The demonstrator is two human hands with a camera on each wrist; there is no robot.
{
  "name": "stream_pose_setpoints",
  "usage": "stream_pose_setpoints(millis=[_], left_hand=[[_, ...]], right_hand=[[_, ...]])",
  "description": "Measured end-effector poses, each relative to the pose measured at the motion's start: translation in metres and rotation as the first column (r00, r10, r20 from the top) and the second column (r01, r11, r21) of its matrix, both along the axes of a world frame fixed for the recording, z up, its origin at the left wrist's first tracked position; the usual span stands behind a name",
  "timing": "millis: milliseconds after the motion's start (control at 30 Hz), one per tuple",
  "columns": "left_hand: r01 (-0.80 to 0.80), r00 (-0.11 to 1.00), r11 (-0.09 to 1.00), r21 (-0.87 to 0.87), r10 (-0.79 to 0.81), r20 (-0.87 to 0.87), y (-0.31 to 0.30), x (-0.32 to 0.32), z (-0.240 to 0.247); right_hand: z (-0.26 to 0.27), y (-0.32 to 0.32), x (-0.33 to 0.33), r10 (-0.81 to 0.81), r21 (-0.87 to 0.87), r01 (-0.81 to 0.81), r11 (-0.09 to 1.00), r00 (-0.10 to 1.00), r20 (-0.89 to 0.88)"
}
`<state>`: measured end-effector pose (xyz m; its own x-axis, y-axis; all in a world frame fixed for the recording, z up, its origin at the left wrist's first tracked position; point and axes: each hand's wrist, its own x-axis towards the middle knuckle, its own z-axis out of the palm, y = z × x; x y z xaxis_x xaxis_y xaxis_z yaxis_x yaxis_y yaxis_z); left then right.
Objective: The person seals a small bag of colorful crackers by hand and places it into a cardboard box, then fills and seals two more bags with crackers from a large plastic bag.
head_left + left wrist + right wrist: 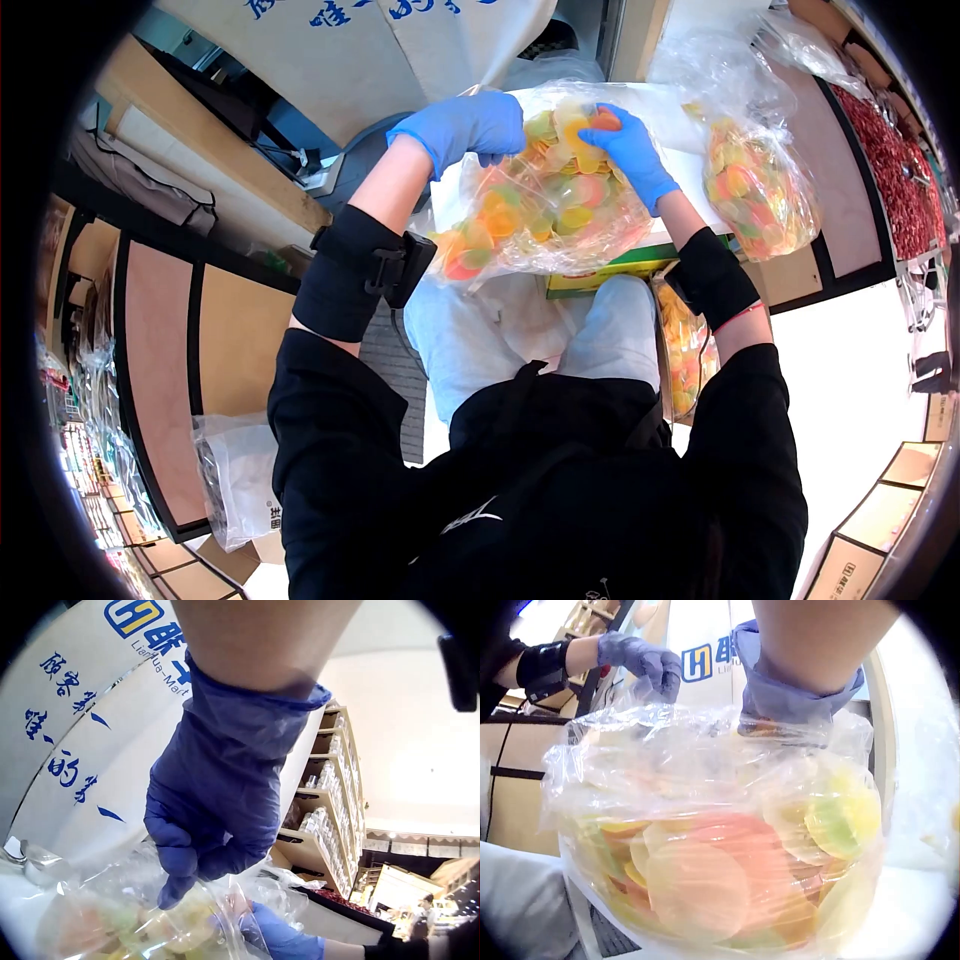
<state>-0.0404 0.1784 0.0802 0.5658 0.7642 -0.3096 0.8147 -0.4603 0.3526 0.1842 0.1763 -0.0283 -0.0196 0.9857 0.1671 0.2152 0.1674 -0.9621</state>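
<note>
A large clear plastic bag (560,250) of thin, round, translucent discs (697,889) in orange, yellow, green and pink lies in front of the person. Both hands wear blue gloves. At the bag's upper left, the left hand (462,130) has its fingers curled and pinches the plastic edge, with the knuckles up in the left wrist view. The right hand (637,158) reaches into the bag's mouth from the right, thumb and fingers around an orange disc (605,120). In the right wrist view its fingers are hidden behind the plastic.
A second filled bag (760,185) stands to the right on the white surface (685,130). Under it is a green and yellow box (600,275). Beside the person's right leg sits a container of yellow-orange pieces (685,340). A white panel with blue writing (370,50) rises behind.
</note>
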Motion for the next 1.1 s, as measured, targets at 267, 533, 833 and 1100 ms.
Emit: stream_pose_setpoints(millis=[267, 533, 833, 1100], left_hand=[[0.031, 0.99, 0.999, 0.021, -0.028, -0.137, 0.023, 0.016, -0.018], [0.047, 0.994, 0.999, 0.023, -0.045, -0.098, 0.028, 0.022, -0.023], [0.062, 0.993, 0.997, 0.036, -0.059, -0.1, 0.024, 0.03, -0.025], [0.09, 0.995, 0.996, 0.029, -0.091, 0.045, 0.01, 0.029, -0.021]], right_hand=[[0.01, -0.008, -0.001, 0.047, -0.108, -0.128, 0.986, 0.832, -0.552], [-0.001, -0.021, -0.021, 0.175, -0.12, -0.283, 0.952, 0.82, -0.545], [0.02, -0.036, -0.02, 0.293, -0.378, -0.306, 0.874, 0.952, -0.091], [0.023, -0.032, -0.012, 0.483, -0.295, -0.476, 0.828, 0.874, -0.054]])
